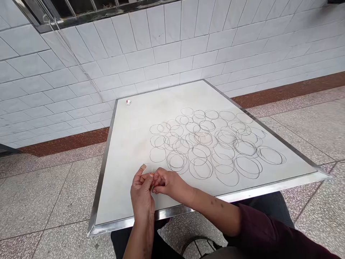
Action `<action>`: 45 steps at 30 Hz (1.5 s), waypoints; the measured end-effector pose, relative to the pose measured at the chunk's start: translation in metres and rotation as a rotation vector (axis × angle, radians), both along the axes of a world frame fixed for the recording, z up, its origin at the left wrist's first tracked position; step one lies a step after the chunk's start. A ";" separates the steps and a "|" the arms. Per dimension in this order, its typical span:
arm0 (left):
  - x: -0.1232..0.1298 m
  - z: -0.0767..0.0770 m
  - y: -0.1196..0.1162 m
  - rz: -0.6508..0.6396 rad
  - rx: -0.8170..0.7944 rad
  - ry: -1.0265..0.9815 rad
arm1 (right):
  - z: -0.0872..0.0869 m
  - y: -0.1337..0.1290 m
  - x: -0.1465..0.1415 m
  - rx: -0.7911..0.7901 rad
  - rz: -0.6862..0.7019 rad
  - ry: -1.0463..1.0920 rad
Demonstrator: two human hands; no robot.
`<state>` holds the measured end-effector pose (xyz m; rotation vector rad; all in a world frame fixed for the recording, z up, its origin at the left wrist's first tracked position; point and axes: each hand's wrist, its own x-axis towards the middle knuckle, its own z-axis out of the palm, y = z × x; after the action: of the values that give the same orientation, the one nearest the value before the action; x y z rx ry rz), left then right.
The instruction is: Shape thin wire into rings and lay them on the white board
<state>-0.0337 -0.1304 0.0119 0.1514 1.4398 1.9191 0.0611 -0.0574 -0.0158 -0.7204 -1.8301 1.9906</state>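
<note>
Just inside the near steel edge (172, 213) of a white table (126, 154), 2 bare hands come together. The left hand (141, 194) stands upright with its fingers curled, pressed against the fingers of the right hand (168, 181). Together they pinch a thin wire (152, 172), too fine to follow far. To the right of the hands, dozens of thin dark wire rings (226, 138) lie flat and overlapping on the tabletop, the nearest just beside the right hand. Near the far left corner sits a small white and red object (128, 102), well apart from the hands. The right forearm comes from a dark maroon sleeve (258, 230). Speckled floor tiles (54, 201) spread around the table, and a white tiled wall (161, 54) rises beyond its far edge.
</note>
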 end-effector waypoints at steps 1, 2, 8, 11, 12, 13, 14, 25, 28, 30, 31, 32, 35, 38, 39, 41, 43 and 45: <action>0.000 0.000 0.000 0.005 0.006 0.002 | -0.001 -0.001 -0.001 0.085 -0.023 -0.031; 0.000 0.000 0.000 0.010 0.011 0.001 | -0.002 -0.003 -0.001 0.149 -0.046 -0.048; -0.007 -0.001 -0.002 0.015 0.002 -0.021 | -0.011 -0.007 -0.004 -0.098 -0.038 0.166; -0.010 -0.002 -0.002 0.026 -0.003 -0.016 | -0.014 -0.009 -0.004 -0.110 -0.033 0.162; -0.010 -0.002 -0.002 0.027 -0.004 -0.019 | -0.015 -0.010 -0.005 -0.058 -0.040 0.134; -0.011 -0.003 -0.002 0.026 -0.004 -0.022 | -0.016 -0.011 -0.005 0.001 -0.050 0.105; -0.012 -0.003 -0.001 0.019 -0.006 -0.022 | -0.016 -0.012 -0.005 0.053 -0.060 0.081; -0.046 -0.003 0.001 -0.303 -0.199 0.331 | 0.022 0.041 -0.014 0.114 -0.094 0.011; -0.063 -0.003 0.012 -0.316 -0.230 0.412 | 0.029 0.052 -0.021 0.169 -0.088 -0.016; -0.081 -0.004 0.022 -0.282 -0.252 0.448 | 0.026 0.052 -0.021 0.200 -0.110 -0.067; -0.092 -0.005 0.028 -0.264 -0.268 0.463 | 0.022 0.050 -0.020 0.205 -0.106 -0.091; -0.103 -0.006 0.034 -0.246 -0.283 0.475 | 0.016 0.046 -0.019 0.209 -0.102 -0.109; -0.133 -0.013 0.050 -0.199 -0.361 0.510 | -0.004 0.030 -0.011 0.229 -0.069 -0.154; -0.150 -0.020 0.063 -0.191 -0.441 0.564 | -0.018 0.014 -0.005 0.308 -0.049 -0.169; -0.153 -0.021 0.066 -0.197 -0.463 0.588 | -0.021 0.010 -0.003 0.364 -0.050 -0.167; -0.153 -0.022 0.072 -0.206 -0.503 0.647 | -0.024 0.006 -0.001 0.469 -0.052 -0.165; -0.150 -0.021 0.077 -0.198 -0.538 0.717 | -0.027 0.004 0.000 0.552 -0.061 -0.157; -0.146 -0.020 0.080 -0.176 -0.565 0.783 | -0.030 0.004 0.000 0.613 -0.074 -0.137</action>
<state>-0.1802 -0.0503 -0.0080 0.7922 2.3238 1.2743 0.0607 -0.0535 -0.0456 -0.7190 -2.2837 1.2401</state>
